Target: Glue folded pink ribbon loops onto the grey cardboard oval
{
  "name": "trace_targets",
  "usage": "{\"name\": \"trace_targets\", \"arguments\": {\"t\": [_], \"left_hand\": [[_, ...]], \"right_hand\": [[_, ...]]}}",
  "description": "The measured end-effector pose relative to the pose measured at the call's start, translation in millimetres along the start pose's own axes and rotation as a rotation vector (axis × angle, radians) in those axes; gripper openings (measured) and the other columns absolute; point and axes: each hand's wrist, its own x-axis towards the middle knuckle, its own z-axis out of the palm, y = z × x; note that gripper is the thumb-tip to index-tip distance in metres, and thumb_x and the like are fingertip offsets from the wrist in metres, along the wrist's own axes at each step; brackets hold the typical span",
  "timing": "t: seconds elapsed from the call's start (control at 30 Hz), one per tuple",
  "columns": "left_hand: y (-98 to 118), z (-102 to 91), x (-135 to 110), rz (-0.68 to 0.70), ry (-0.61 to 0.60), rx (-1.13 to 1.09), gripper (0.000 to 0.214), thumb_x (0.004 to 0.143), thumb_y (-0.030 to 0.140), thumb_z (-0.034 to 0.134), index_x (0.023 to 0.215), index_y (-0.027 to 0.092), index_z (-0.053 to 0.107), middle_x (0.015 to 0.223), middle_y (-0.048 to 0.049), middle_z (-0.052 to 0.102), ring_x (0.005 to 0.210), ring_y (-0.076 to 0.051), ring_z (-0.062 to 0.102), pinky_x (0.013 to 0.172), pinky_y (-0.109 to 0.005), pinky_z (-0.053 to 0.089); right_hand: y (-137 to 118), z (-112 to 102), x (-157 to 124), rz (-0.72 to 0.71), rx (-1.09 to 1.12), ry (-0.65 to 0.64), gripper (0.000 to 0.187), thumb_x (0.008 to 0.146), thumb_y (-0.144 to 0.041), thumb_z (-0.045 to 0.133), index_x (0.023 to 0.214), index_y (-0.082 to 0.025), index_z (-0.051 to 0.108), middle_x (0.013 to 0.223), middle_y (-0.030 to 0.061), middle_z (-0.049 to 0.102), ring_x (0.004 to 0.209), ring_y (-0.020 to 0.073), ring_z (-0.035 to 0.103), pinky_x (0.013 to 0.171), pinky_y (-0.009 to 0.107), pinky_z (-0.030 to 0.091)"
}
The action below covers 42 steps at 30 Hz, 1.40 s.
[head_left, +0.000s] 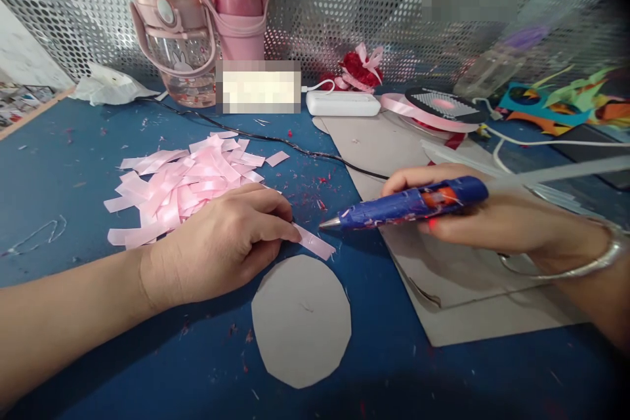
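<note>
My left hand [224, 243] lies on the blue table, fingers pinched on one pink ribbon strip [315, 243] that sticks out to the right. Behind it sits a pile of cut pink ribbon strips [182, 187]. My right hand [487, 216], with a silver bangle at the wrist, grips a blue glue gun [403, 205]. Its metal tip points left, close to the strip's free end. A grey cardboard circle [301, 321] lies flat in front of both hands.
Grey cardboard sheets [467, 315] lie under my right hand. At the back stand two pink bottles [172, 26], a white power bank [343, 104], a pink ribbon spool [438, 108] and coloured paper scraps [556, 102]. A black cable [275, 139] crosses the table [59, 197].
</note>
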Motion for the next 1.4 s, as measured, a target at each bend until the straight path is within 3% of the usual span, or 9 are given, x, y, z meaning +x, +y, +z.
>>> {"name": "trace_targets", "arguments": {"t": [0.2, 0.37, 0.5, 0.63, 0.8, 1.03, 1.2, 1.3, 1.4], "left_hand": [[4.9, -2.4, 5.4, -0.124, 0.005, -0.061, 0.022, 0.092, 0.022, 0.057, 0.1, 0.018, 0.077, 0.097, -0.0071, 0.072, 0.088, -0.018, 0.067, 0.078, -0.031, 0.056], [3.2, -1.0, 9.3, -0.215, 0.027, 0.072, 0.018, 0.09, 0.027, 0.063, 0.098, 0.02, 0.079, 0.095, -0.0071, 0.072, 0.089, -0.02, 0.068, 0.077, -0.031, 0.057], [2.3, -1.7, 10.9, -0.232, -0.006, 0.073, 0.014, 0.088, 0.026, 0.067, 0.087, 0.023, 0.08, 0.091, -0.0045, 0.073, 0.08, -0.017, 0.068, 0.071, -0.027, 0.057], [2.3, -2.3, 11.2, -0.239, -0.015, 0.069, 0.015, 0.089, 0.028, 0.066, 0.086, 0.024, 0.08, 0.093, -0.0033, 0.073, 0.084, -0.017, 0.069, 0.072, -0.025, 0.057], [3.2, -3.1, 12.2, -0.253, -0.031, 0.085, 0.017, 0.09, 0.029, 0.065, 0.088, 0.024, 0.08, 0.094, -0.003, 0.072, 0.085, -0.017, 0.069, 0.073, -0.025, 0.057], [6.1, -7.0, 16.9, -0.266, -0.103, 0.097, 0.018, 0.091, 0.027, 0.063, 0.09, 0.023, 0.08, 0.098, -0.0041, 0.072, 0.086, -0.019, 0.069, 0.076, -0.027, 0.056], [9.5, -7.7, 19.5, -0.286, -0.136, 0.081, 0.018, 0.091, 0.025, 0.061, 0.088, 0.021, 0.079, 0.099, -0.0047, 0.072, 0.087, -0.019, 0.068, 0.076, -0.028, 0.054], [12.0, -11.2, 18.7, -0.298, -0.134, 0.065, 0.02, 0.092, 0.024, 0.057, 0.089, 0.019, 0.077, 0.097, -0.0047, 0.073, 0.086, -0.018, 0.067, 0.078, -0.028, 0.053], [15.7, -21.6, 18.0, -0.368, -0.078, 0.015, 0.019, 0.091, 0.024, 0.057, 0.09, 0.018, 0.074, 0.093, -0.0035, 0.074, 0.082, -0.017, 0.066, 0.075, -0.027, 0.051]], "right_hand": [[29.3, -20.7, 11.6, -0.059, 0.067, 0.175, 0.021, 0.068, -0.024, 0.065, 0.088, -0.02, 0.068, 0.086, 0.0039, 0.067, 0.08, 0.0203, 0.058, 0.073, 0.033, 0.041], [41.8, -25.3, 22.8, 0.022, 0.176, 0.203, 0.011, 0.068, -0.018, 0.057, 0.078, -0.017, 0.062, 0.065, -0.0005, 0.058, 0.063, 0.0137, 0.049, 0.063, 0.031, 0.037], [47.0, -25.9, 28.3, 0.018, 0.197, 0.269, 0.012, 0.065, -0.016, 0.056, 0.077, -0.016, 0.059, 0.068, 0.0002, 0.058, 0.065, 0.0138, 0.05, 0.063, 0.03, 0.039], [60.2, -30.8, 30.5, 0.021, 0.19, 0.383, 0.016, 0.06, -0.017, 0.057, 0.076, -0.017, 0.059, 0.073, 0.0018, 0.062, 0.073, 0.018, 0.055, 0.073, 0.033, 0.045], [76.5, -28.2, 36.5, 0.04, 0.168, 0.381, 0.029, 0.053, -0.014, 0.065, 0.081, -0.021, 0.065, 0.075, -0.0001, 0.065, 0.072, 0.0218, 0.06, 0.075, 0.039, 0.051], [84.3, -27.4, 36.0, -0.019, 0.21, 0.454, 0.041, 0.051, -0.005, 0.062, 0.087, -0.024, 0.063, 0.095, 0.0013, 0.068, 0.098, 0.0255, 0.065, 0.096, 0.044, 0.051], [88.7, -25.5, 38.4, -0.047, 0.26, 0.503, 0.042, 0.052, -0.004, 0.059, 0.089, -0.024, 0.064, 0.097, 0.0027, 0.07, 0.097, 0.0252, 0.067, 0.093, 0.043, 0.054], [92.8, -24.9, 36.2, -0.038, 0.27, 0.641, 0.037, 0.056, -0.004, 0.057, 0.087, -0.023, 0.059, 0.092, 0.0023, 0.068, 0.089, 0.0215, 0.067, 0.085, 0.04, 0.055], [82.9, -21.7, 17.4, -0.017, 0.247, 0.904, 0.028, 0.061, -0.002, 0.054, 0.078, -0.023, 0.047, 0.075, -0.0006, 0.056, 0.07, 0.0147, 0.059, 0.072, 0.034, 0.053]]}}
